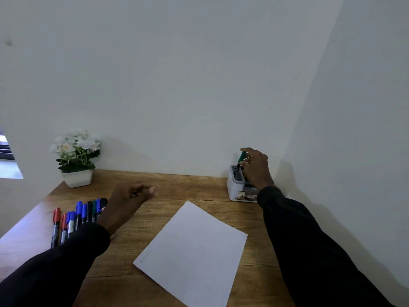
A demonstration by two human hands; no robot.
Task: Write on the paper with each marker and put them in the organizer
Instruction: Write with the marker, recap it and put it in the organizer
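A white sheet of paper (194, 249) lies slanted on the wooden desk (190, 187), with a faint mark near its left corner. At the back right stands a white organizer (235, 189). My right hand (256, 169) hovers over it and pinches a green-capped marker (240, 161) whose lower end dips into the organizer's rear slot. A row of several red, blue, green and black markers (75, 218) lies at the left. My left hand (130, 200) hangs just right of that row, fingers loosely curled, holding nothing.
A white pot of white flowers (76, 160) stands at the back left corner. White walls close the desk at the back and right. The desk's left edge runs diagonally past the marker row.
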